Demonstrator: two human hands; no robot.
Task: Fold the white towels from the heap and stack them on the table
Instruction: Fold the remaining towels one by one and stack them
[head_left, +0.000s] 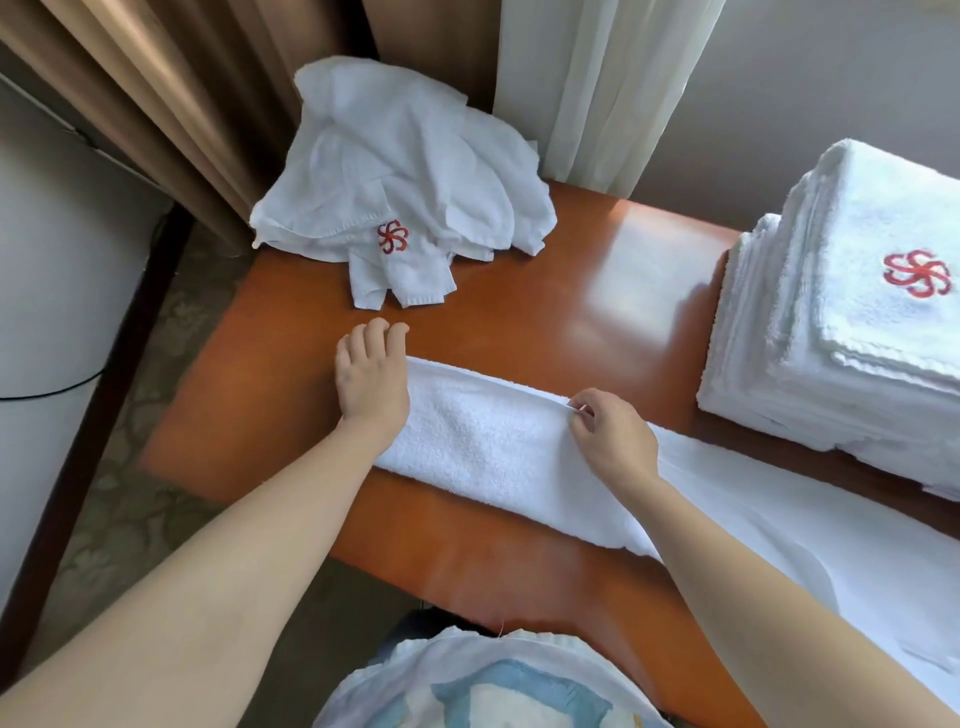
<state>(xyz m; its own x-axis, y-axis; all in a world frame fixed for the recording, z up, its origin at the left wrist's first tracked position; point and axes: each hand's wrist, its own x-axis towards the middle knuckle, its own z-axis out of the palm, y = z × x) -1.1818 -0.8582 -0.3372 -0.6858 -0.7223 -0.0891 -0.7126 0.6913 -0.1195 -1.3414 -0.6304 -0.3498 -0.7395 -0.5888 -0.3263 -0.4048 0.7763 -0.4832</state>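
Observation:
A long white towel (483, 441) lies folded lengthwise across the orange-brown table (545, 291), running off toward the lower right. My left hand (371, 376) rests on its left end, fingers curled over the far corner. My right hand (610, 436) pinches the towel's far folded edge near the middle. A crumpled heap of white towels (395, 171) with a red flower emblem sits at the table's far left corner. A neat stack of folded white towels (841, 322) with the same emblem stands at the right.
Brown curtains (171, 104) hang behind the heap and a pale sheer curtain (602, 88) beside them. A white appliance (47, 260) with a black cable stands left of the table. Patterned carpet shows below the table's left edge.

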